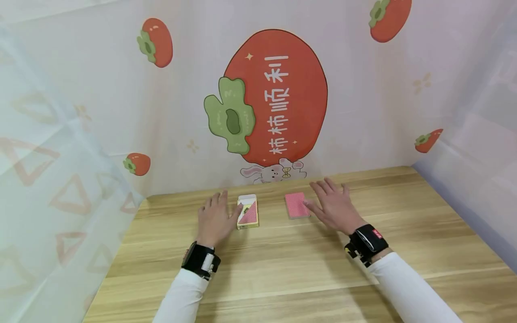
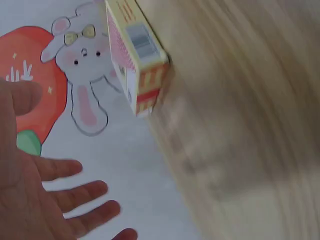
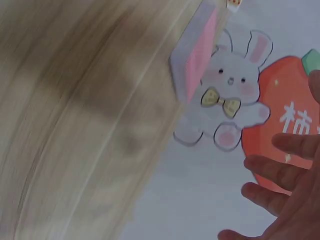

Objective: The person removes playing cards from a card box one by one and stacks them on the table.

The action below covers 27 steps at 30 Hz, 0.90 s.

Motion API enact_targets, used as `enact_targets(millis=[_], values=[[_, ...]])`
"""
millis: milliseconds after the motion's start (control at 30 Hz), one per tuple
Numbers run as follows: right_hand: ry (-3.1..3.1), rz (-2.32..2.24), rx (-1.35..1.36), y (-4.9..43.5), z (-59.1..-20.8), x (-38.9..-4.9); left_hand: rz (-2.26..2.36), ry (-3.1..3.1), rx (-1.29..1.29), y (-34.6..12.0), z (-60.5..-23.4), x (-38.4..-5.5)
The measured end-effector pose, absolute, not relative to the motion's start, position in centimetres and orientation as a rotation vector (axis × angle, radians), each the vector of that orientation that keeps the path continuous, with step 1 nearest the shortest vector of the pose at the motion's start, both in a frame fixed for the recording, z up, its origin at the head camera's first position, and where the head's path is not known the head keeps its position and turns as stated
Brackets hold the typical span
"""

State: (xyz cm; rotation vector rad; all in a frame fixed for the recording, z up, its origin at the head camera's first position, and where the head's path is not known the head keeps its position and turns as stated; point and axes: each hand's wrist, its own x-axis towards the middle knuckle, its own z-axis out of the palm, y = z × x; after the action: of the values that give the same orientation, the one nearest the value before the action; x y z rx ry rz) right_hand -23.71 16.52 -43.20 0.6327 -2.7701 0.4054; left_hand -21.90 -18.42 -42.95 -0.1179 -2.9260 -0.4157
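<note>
In the head view a playing-card box (image 1: 250, 216), red-patterned and pale with yellow edges, lies on the table with its white flap toward the back. My left hand (image 1: 213, 220) is just left of it, fingers spread and thumb overlapping its left edge. The left wrist view shows the box's (image 2: 142, 50) barcode end, apart from my left hand (image 2: 40, 200). To the right lies a squared deck of red-backed cards (image 1: 296, 205). My right hand (image 1: 335, 207) hovers beside this deck (image 3: 195, 57), fingers extended, thumb near its right edge. Neither hand holds anything.
The wood-grain table (image 1: 282, 278) ends at a white curtain (image 1: 181, 112) printed with persimmons and a rabbit. Similar cloth hangs at the left and right sides. Black straps with camera mounts (image 1: 200, 260) sit on both wrists.
</note>
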Motion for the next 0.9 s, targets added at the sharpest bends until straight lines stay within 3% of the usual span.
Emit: enact_targets(millis=[500, 900], values=[[-2.792, 1.116, 0.639, 8.3, -43.3, -24.4, -0.282, -3.122, 0.254, -13.2, -45.0, -24.1], [-2.775, 1.439, 0.597, 5.0, -44.2, -25.9, -0.202, -3.132, 0.342, -11.8, -45.9, -25.5]])
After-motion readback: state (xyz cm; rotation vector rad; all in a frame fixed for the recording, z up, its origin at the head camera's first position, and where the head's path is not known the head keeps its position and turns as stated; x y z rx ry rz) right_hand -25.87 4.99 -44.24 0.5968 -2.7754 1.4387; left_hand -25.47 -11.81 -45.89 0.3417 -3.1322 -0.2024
